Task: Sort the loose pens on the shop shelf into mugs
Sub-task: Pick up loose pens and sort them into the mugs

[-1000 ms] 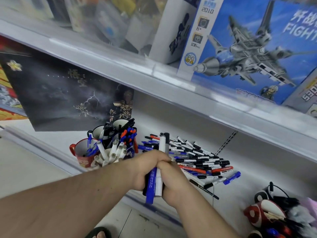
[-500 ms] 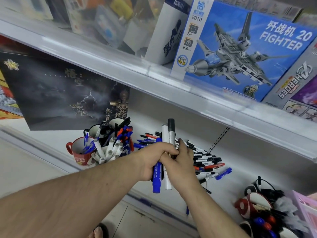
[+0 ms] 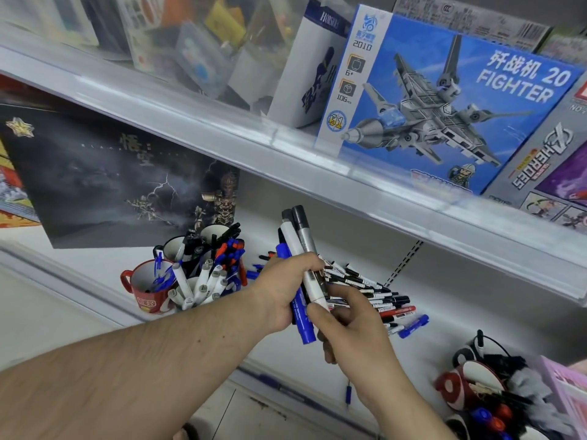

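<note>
A shop's white lower shelf (image 3: 95,315) runs under a second shelf stacked with toy boxes, a dark poster box standing at its back. Toward the shelf's left end a cluster of mugs (image 3: 190,268) stands near the front edge — the red mug (image 3: 144,289) nearest the lip, all already stuffed with pens. Just right of them, above the shelf's middle, the left hand (image 3: 282,290) is curled round a bundle of markers (image 3: 300,265), held upright with a slight tilt, grey caps up, the blue end poking out below the fist. The right hand (image 3: 352,325) pinches the lower end of the white marker in that bundle. Behind both hands the loose pile of pens (image 3: 378,290) lies flat toward the shelf's back. The mugs lie left of the grip, nearer the left hand, so the bundle would probably go down end-first there. Compared with a moment ago the bundle stands higher, and the right hand has slipped from around the barrels to their lower ends.
</note>
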`<move>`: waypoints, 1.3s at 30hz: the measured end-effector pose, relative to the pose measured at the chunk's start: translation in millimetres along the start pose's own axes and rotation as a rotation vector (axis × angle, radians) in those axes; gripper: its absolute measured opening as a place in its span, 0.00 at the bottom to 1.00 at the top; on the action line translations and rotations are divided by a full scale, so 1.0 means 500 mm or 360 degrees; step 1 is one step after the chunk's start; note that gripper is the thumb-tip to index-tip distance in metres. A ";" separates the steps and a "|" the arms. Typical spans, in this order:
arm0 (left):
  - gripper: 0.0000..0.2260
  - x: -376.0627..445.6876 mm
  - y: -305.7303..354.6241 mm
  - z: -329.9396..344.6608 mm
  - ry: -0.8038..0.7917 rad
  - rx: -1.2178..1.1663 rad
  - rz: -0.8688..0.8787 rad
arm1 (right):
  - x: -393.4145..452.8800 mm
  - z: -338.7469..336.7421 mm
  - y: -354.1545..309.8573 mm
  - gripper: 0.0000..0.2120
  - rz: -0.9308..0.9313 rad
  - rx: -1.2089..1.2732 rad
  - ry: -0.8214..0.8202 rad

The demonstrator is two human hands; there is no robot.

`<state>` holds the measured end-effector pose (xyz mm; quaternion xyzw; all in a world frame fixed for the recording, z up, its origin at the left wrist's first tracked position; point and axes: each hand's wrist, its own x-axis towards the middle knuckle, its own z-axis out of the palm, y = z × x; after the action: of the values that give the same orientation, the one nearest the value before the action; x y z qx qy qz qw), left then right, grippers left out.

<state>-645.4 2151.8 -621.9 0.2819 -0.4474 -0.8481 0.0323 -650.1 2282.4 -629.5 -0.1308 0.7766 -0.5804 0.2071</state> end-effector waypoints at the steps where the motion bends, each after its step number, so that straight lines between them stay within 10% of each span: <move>1: 0.04 0.006 -0.003 -0.007 -0.0007 0.0008 0.0004 | -0.004 -0.003 0.000 0.10 0.0055 0.0130 -0.0030; 8: 0.14 0.034 -0.021 -0.036 -0.0101 0.0773 0.0268 | 0.019 -0.037 0.006 0.06 -0.0230 0.0159 0.0430; 15: 0.24 0.019 -0.030 -0.037 -0.0465 0.1285 0.0293 | 0.030 -0.024 -0.019 0.16 -0.0586 -0.0404 0.0288; 26: 0.14 0.001 -0.049 -0.019 -0.0827 0.0672 -0.0195 | 0.060 -0.038 -0.049 0.11 -0.0453 -0.0348 0.0456; 39: 0.19 0.038 -0.015 -0.066 -0.0586 0.0660 -0.0304 | 0.062 -0.028 -0.019 0.07 -0.0157 0.0402 0.0338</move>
<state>-643.0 2125.9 -651.0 0.1646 -0.5810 -0.7746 -0.1878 -684.1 2277.7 -622.4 -0.0796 0.7076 -0.6935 0.1099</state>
